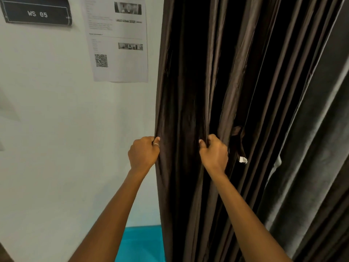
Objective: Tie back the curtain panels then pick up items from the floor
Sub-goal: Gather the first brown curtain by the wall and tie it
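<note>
dark brown curtain [217, 91] satiny, deep vertical pleats, top and hem cut off, folds black inside | left hand [144, 152] clenched on its wall-side edge | right hand [214, 153] fisted around middle pleats, fingertips buried | wall sheet [117, 38] print unreadable

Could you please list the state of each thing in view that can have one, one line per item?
Left hand: closed on the brown curtain's left edge.
Right hand: closed on a fold of the same curtain.
Brown curtain: hanging, bunched in folds, not tied back.
Tie-back strap: dangling loose.
Grey curtain: hanging loose.
Printed sheet: stuck flat to the wall.
</note>
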Motion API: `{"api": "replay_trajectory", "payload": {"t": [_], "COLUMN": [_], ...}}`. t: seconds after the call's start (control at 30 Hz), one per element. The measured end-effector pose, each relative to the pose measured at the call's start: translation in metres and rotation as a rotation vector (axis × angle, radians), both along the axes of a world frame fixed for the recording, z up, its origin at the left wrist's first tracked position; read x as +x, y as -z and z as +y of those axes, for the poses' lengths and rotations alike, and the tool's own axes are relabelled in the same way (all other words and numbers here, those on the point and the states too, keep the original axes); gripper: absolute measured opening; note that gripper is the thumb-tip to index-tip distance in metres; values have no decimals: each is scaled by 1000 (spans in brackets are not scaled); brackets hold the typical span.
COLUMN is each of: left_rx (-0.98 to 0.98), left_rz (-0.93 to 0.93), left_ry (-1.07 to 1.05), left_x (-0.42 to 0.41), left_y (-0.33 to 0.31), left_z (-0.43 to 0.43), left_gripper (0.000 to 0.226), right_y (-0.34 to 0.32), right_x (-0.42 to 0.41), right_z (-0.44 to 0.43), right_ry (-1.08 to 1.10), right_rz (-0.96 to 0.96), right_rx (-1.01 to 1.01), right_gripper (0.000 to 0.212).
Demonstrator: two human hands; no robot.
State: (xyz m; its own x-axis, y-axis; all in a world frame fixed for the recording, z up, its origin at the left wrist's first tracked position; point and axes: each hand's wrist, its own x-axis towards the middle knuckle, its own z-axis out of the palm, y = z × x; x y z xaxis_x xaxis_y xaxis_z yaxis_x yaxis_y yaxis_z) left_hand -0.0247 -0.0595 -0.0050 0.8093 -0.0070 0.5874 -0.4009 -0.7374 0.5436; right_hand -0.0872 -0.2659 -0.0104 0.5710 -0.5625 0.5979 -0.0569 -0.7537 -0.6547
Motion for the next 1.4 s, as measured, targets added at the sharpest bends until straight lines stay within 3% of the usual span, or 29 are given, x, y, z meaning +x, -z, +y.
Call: {"api": "replay_trajectory", "payload": {"t": [0.3,0.43,0.8,1.0,1.17,1.27,1.4], "left_rx": [-32,-37,-69,-123,-62,5,5], "left_rz": [2,-11,2,37,57,69,80], "left_ry": [-74,-35,163,219,207,143,39], "left_x": [18,11,-7,-8,-13,-16,-15], "left_y": [2,7,11,11,8,1,-7], "left_z": [28,13,-35,-39,-40,-46,-50], "left_gripper": [41,49,52,49,43,59,46], "right_y": [-3,9,25,29,30,30,31], "right_x": [3,0,10,15,15,17,16], "right_z": [-35,-14,62,75,79,79,75], "right_ry": [72,9,-237,-252,-238,-245,-312], "right_rz": [4,29,5,11,-39,-32,-36], "right_rx": [100,70,-69,-86,-126,-80,-109], "right_gripper": [38,29,33,12,14,20,27]}}
